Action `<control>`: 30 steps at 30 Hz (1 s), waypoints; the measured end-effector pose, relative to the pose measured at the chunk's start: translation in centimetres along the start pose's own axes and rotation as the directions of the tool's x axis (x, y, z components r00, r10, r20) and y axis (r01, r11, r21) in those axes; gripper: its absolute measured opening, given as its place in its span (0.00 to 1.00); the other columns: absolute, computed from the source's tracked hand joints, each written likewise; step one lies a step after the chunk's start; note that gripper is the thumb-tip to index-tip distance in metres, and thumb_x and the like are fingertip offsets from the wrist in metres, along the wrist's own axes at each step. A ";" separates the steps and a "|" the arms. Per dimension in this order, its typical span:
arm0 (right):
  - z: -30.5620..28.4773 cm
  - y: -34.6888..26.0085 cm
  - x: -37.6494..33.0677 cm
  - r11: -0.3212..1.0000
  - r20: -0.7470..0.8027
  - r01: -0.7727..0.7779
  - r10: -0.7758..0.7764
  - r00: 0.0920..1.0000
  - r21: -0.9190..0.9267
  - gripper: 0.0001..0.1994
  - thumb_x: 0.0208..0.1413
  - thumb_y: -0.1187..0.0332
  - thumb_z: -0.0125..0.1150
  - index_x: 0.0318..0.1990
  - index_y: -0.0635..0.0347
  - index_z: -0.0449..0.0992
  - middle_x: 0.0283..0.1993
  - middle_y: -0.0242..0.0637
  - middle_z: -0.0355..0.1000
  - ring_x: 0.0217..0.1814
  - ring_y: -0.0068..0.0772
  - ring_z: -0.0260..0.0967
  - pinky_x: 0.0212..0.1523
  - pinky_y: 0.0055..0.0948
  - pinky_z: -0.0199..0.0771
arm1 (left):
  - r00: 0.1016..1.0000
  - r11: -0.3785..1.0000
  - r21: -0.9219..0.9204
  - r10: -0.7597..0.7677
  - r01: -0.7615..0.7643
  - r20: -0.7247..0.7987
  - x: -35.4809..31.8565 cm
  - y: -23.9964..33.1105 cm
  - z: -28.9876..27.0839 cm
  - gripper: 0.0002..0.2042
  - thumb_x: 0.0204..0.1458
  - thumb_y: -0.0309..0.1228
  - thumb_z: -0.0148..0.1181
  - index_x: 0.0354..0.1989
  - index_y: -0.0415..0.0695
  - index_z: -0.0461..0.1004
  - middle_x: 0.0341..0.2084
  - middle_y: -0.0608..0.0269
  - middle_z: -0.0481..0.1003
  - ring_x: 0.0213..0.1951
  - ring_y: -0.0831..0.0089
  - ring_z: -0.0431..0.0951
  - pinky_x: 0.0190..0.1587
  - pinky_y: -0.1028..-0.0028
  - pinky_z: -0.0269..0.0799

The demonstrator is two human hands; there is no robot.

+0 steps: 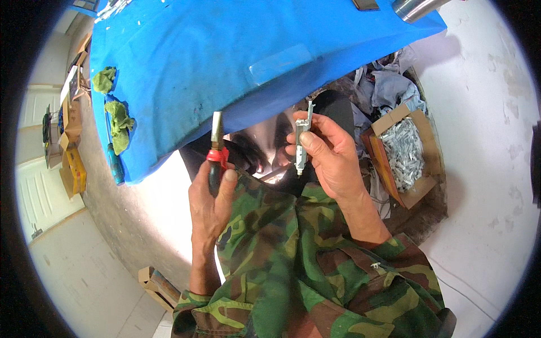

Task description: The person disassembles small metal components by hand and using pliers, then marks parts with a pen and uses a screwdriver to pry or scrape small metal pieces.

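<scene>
My left hand (209, 207) is closed around the black handle of a short hand tool with a flat metal end (216, 130). Red wrapping covers the tool where handle and metal meet, and the metal end points up toward the table edge. Its exact kind cannot be made out. Opposite it, my right hand (335, 160) pinches a slim silver-grey metal fitting (302, 138) between thumb and fingers. The fitting is held upright, with a thin prong at the top and a narrow tip at the bottom. The tool and fitting are apart, both above my lap.
A blue-covered table (197, 62) spans the front. Green cloths (119, 127) and a screwdriver (115, 164) lie along its left edge; a metal cylinder (414, 7) stands at the far right. Below right, a cardboard box (431, 138) holds many small silver pieces beside grey fabric (394, 84).
</scene>
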State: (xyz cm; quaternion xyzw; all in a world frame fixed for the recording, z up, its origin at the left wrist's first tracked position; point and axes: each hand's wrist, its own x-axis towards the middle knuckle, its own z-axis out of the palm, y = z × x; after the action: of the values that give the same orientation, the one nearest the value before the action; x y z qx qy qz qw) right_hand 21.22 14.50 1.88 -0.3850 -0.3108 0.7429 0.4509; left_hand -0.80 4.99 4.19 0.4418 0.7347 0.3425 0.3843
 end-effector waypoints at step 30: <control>0.2 1.0 -0.2 0.911 0.081 0.127 -0.104 0.991 -0.393 0.20 0.68 0.71 0.63 0.64 0.70 0.74 0.52 0.39 0.79 0.46 0.22 0.76 0.44 0.23 0.79 | 0.935 0.881 0.313 0.331 -0.355 0.127 -0.7 -0.3 1.2 0.19 0.58 0.26 0.66 0.57 0.36 0.74 0.41 0.48 0.79 0.43 0.52 0.81 0.48 0.61 0.77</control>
State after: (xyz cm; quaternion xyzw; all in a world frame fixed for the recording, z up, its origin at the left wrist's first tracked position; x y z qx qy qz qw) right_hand 20.74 13.87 1.24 -0.4275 -0.4901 0.6474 0.3974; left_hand 0.36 4.42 3.51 0.6346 0.6780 0.2613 0.2634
